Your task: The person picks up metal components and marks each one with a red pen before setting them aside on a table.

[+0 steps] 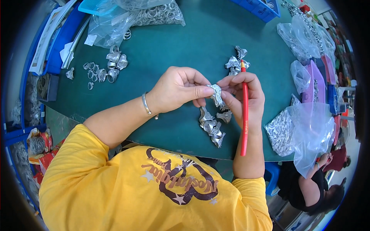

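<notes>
Between the thumb and fingers of my left hand (179,86) is a chunky silver-coloured metal ring (216,95) with a ridged, patterned face. My right hand (250,92) pinches at the ring's right side, its fingertips touching or very close to it. A long red pencil (244,119) stays tucked in that same hand, its yellowish tip pointing away from me. Just below the hands lies a pile of similar silver rings (211,126) on the green tabletop (165,50). Beyond my right hand is another small heap of rings (232,63).
More large rings (116,61) and several thin rings (91,69) lie at the left. Farther back is a plastic bag full of rings (162,14). A blue basket (260,9) stands at the far right. Bagged metal pieces (283,131) line the right edge, near another person (314,188).
</notes>
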`<state>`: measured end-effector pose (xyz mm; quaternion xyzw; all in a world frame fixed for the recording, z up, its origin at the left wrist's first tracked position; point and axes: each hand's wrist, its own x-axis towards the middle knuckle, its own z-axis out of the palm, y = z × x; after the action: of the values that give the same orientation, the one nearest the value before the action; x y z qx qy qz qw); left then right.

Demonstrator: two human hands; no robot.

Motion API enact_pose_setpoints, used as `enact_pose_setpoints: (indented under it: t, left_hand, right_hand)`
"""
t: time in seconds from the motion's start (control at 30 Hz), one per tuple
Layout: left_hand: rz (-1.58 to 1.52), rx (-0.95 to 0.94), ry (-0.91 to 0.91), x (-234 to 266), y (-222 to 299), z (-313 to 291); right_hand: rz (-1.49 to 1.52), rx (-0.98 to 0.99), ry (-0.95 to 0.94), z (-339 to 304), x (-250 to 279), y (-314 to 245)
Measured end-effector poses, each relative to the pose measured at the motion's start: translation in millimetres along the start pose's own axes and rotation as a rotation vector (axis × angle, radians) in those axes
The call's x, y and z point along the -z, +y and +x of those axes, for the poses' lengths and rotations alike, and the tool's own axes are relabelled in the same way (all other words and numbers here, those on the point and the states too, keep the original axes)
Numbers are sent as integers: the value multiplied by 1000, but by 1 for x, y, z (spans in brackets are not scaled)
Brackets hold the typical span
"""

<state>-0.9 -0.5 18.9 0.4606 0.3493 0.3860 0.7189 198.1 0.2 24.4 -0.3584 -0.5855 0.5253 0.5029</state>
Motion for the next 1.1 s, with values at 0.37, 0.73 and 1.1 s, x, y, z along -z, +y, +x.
enact_pose_setpoints:
  t: [0.37, 0.73, 1.1]
  left_hand:
    - [44, -52, -19, -5, -3, -4]
    - [1266, -1671, 949, 64, 164, 31]
    - [1183, -668, -206, 4, 53, 6]
  right_hand:
    - [79, -43, -2, -2, -3, 4]
    - [-8, 33, 234, 3, 0, -1]
    - [-36, 69, 293, 7, 9, -2]
